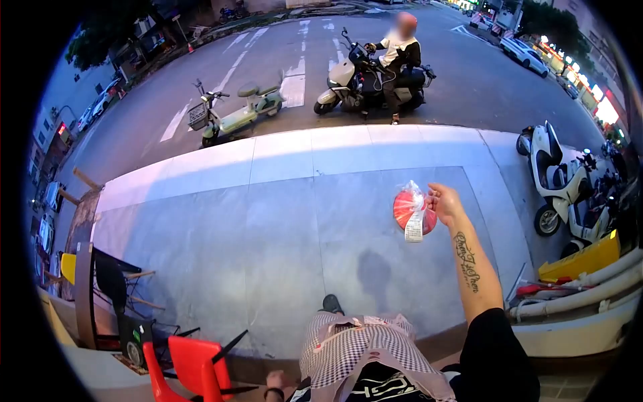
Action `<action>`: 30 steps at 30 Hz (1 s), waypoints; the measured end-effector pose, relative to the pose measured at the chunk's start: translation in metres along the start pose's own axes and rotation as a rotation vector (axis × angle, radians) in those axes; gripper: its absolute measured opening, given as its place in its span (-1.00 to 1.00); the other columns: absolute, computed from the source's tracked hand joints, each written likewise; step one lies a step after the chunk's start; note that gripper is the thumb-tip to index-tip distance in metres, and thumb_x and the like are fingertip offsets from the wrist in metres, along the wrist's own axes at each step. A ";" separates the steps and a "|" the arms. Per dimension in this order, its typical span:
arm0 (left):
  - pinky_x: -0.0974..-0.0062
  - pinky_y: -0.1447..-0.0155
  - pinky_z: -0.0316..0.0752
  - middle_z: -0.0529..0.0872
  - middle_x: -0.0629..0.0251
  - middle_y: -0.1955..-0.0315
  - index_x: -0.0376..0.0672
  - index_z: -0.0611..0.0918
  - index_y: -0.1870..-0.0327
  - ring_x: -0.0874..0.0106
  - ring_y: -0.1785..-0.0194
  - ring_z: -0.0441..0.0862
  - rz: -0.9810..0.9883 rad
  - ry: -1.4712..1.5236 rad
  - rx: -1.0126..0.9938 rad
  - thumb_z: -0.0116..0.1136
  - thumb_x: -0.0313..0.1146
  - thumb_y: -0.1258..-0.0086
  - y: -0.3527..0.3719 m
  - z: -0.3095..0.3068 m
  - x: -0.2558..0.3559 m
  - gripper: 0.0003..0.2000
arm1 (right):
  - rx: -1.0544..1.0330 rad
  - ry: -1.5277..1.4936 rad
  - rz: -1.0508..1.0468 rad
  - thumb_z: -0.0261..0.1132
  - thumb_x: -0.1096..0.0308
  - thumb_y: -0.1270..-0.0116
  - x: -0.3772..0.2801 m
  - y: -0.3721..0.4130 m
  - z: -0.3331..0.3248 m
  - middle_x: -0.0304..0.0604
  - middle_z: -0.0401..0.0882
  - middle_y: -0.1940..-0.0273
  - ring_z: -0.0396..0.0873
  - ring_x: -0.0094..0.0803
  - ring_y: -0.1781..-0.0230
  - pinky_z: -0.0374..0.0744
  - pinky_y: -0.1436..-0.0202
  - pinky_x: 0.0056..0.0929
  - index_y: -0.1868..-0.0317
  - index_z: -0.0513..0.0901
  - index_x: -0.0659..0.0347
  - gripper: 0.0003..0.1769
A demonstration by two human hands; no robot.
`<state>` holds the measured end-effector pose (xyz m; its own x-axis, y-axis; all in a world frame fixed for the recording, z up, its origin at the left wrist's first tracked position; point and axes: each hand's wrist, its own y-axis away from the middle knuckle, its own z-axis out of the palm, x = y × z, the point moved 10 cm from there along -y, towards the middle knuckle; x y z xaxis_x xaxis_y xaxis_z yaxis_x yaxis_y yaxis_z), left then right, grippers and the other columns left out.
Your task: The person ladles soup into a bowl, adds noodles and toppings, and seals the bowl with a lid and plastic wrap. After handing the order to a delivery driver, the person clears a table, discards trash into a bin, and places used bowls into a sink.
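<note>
My right hand point(443, 202) is stretched out in front of me, its fingers closed on the knotted top of a clear plastic bag point(413, 191). Inside the bag is a round red container point(404, 209), and a white printed receipt point(414, 226) hangs on its front. Low in the view, my left hand point(278, 380) is beside my body near a red chair; its fingers are too blurred and dark to make out. A checked apron point(375, 342) covers my front.
A person in a helmet point(400, 53) sits on a scooter point(341, 77) at the kerb. A green scooter point(244, 117) stands left of it. White scooters point(559, 177) are at right, a red chair point(197, 365) at lower left, a yellow box point(583, 260) at right.
</note>
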<state>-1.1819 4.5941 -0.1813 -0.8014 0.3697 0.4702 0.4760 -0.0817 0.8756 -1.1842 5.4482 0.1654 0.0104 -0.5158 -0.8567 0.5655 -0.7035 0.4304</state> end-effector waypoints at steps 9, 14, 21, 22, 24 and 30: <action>0.60 0.42 0.42 0.63 0.37 0.37 -0.20 0.56 0.08 0.55 0.43 0.56 0.591 0.028 0.084 0.16 -0.31 -0.42 -0.081 0.182 0.508 -0.82 | -0.032 -0.033 -0.010 0.23 0.23 -0.35 -0.135 -0.276 -0.001 -0.25 0.43 0.38 0.46 -0.45 0.53 0.42 0.45 -0.44 0.24 0.48 0.15 -0.82; 0.61 0.46 0.41 0.60 0.39 0.45 -0.10 0.53 0.22 0.55 0.49 0.54 0.438 0.156 0.067 0.13 -0.26 -0.46 -0.163 0.269 0.531 -0.87 | -0.060 0.023 -0.031 0.19 0.31 -0.34 -0.210 -0.425 0.011 -0.25 0.39 0.45 0.39 -0.44 0.57 0.41 0.48 -0.42 0.26 0.48 0.18 -0.87; 0.38 0.24 0.54 0.71 0.22 0.32 -0.06 0.66 0.12 0.29 0.28 0.67 0.001 -0.543 0.038 0.09 -0.01 -0.40 -0.192 0.422 0.448 -0.68 | -0.033 0.048 0.004 0.18 0.37 -0.32 -0.309 -0.638 0.014 -0.24 0.35 0.51 0.36 -0.42 0.57 0.39 0.49 -0.44 0.34 0.45 0.18 -0.90; 0.36 0.16 0.54 0.71 0.20 0.28 -0.04 0.68 0.13 0.24 0.23 0.67 -0.021 -0.739 0.011 0.09 0.05 -0.38 -0.192 0.447 0.455 -0.64 | -0.035 0.050 0.007 0.18 0.38 -0.32 -0.319 -0.666 0.017 -0.24 0.36 0.51 0.36 -0.42 0.57 0.39 0.50 -0.45 0.34 0.45 0.17 -0.90; 0.32 0.00 0.53 0.72 0.15 0.20 0.00 0.72 0.14 0.15 0.13 0.66 -0.063 -1.128 -0.052 0.10 0.16 -0.32 -0.198 0.489 0.470 -0.57 | -0.058 0.060 0.021 0.18 0.40 -0.31 -0.336 -0.726 0.026 -0.25 0.37 0.49 0.36 -0.43 0.58 0.38 0.50 -0.46 0.30 0.46 0.15 -0.94; 0.39 0.23 0.51 0.68 0.20 0.43 -0.16 0.62 0.27 0.32 0.33 0.63 0.226 -0.808 0.008 0.03 -0.02 -0.40 -0.300 0.565 0.616 -0.65 | 0.049 0.102 0.055 0.20 0.36 -0.32 -0.391 -0.878 0.034 -0.29 0.36 0.49 0.37 -0.47 0.60 0.36 0.55 -0.48 0.28 0.42 0.10 -0.91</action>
<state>-1.6138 5.3693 -0.2163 -0.1820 0.8946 0.4081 0.5994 -0.2281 0.7673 -1.7125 6.2511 0.1321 0.1256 -0.5034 -0.8549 0.5209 -0.6999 0.4887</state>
